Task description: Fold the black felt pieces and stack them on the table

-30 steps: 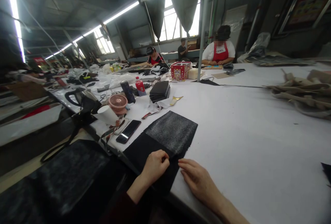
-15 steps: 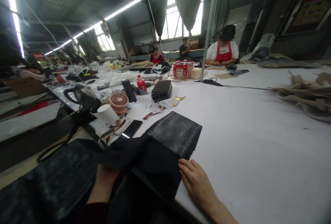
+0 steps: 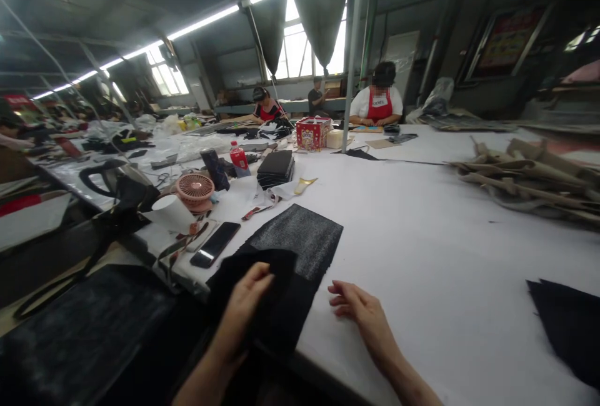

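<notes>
My left hand (image 3: 246, 305) grips a loose piece of black cloth (image 3: 262, 275), lifted slightly above the near edge of the white table (image 3: 422, 237). It hangs over a stack of black fabric pieces (image 3: 295, 250) lying flat, the top one with a greyish sheen. My right hand (image 3: 359, 309) rests on the bare tabletop just right of the stack, fingers loosely curled and apart, holding nothing.
A black phone (image 3: 214, 244), a paper cup (image 3: 169, 212), a pink fan (image 3: 195, 188), a red bottle (image 3: 239, 158) and a stack of black pieces (image 3: 275, 167) lie left. Tan material (image 3: 529, 178) is piled far right; black cloth (image 3: 569, 325) near right. People sit at the far end.
My left hand pulled a black piece off to the left, then brought it back over the stack. My right hand lifted off the stack's edge and shifted slightly right. The view panned right.
</notes>
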Demonstrator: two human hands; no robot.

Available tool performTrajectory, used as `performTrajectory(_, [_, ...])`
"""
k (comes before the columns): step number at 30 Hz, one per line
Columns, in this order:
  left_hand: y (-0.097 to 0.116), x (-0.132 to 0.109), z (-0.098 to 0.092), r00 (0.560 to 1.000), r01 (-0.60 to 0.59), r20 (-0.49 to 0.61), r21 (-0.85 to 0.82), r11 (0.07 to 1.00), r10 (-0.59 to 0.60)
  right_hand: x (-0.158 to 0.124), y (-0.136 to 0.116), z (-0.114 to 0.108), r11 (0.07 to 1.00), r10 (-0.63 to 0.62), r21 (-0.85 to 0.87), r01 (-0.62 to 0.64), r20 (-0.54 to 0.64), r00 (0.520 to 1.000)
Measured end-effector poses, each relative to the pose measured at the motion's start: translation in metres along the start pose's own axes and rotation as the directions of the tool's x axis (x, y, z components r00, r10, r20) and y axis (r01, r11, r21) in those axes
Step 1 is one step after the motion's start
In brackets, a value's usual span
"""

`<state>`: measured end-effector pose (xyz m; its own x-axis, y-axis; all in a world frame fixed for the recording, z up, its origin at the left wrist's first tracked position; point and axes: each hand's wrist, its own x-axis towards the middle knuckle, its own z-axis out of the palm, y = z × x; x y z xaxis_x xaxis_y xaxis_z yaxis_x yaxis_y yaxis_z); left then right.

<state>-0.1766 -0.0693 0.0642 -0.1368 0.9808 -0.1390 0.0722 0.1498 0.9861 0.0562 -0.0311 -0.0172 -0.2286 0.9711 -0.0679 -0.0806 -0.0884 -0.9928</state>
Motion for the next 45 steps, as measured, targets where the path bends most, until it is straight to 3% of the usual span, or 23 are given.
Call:
performTrajectory(2, [-0.013,-0.010,0.069,0.974,-0.103,0.205,0.014,0.995,0.097,-0.010,-0.011,-0.029,0.950,0.184,0.250,-0.185,0.026,0.982])
performTrajectory(5, [-0.032,-0.032,0.157,0.857,-0.282,0.462,0.048,0.958,0.229,-0.027,-0.027,-0.079,0.892,0.297,0.339,-0.298,0.056,0.953])
performTrajectory(7, [-0.040,-0.041,0.190,0.751,-0.409,0.589,0.058,0.911,0.299,-0.038,-0.034,-0.109,0.922,0.293,0.257,-0.290,0.030,0.956])
performTrajectory(9, [-0.042,-0.039,0.203,0.646,-0.556,0.672,0.090,0.826,0.362,-0.047,-0.036,-0.132,0.951,0.264,0.161,-0.263,0.015,0.964])
performTrajectory(11, [-0.041,-0.024,0.203,0.594,-0.690,0.705,0.199,0.696,0.388,-0.051,-0.034,-0.146,0.956,0.282,0.083,-0.281,-0.001,0.959])
performTrajectory(14, [-0.038,0.005,0.196,0.615,-0.771,0.702,0.437,0.464,0.360,-0.045,-0.028,-0.152,0.944,0.321,-0.067,-0.323,-0.047,0.946])
performTrajectory(16, [-0.039,0.020,0.194,0.634,-0.771,0.704,0.537,0.343,0.322,-0.034,-0.025,-0.149,0.918,0.256,-0.274,-0.286,-0.138,0.957])
performTrajectory(19, [-0.040,0.030,0.197,0.626,-0.780,0.732,0.593,0.201,0.268,-0.014,-0.022,-0.144,0.809,0.128,-0.530,-0.256,-0.267,0.955])
performTrajectory(25, [-0.039,0.039,0.203,0.583,-0.800,0.787,0.599,-0.023,0.201,-0.002,-0.015,-0.129,0.675,-0.014,-0.693,-0.255,-0.358,0.934])
performTrajectory(30, [-0.040,0.049,0.196,0.587,-0.793,0.784,0.607,-0.051,0.202,-0.009,-0.007,-0.113,0.520,-0.149,-0.808,-0.278,-0.406,0.902])
performTrajectory(35, [-0.040,0.055,0.193,0.594,-0.793,0.775,0.609,-0.003,0.216,-0.008,0.005,-0.101,0.350,-0.338,-0.911,-0.220,-0.341,0.877])
performTrajectory(41, [-0.042,0.066,0.186,0.514,-0.849,0.825,0.529,0.000,0.235,-0.011,0.027,-0.099,0.236,-0.553,-0.966,-0.102,-0.220,0.804])
performTrajectory(45, [-0.043,0.077,0.182,0.498,-0.862,0.825,0.505,0.045,0.268,-0.010,0.034,-0.098,0.139,-0.623,-0.990,-0.036,-0.115,0.774])
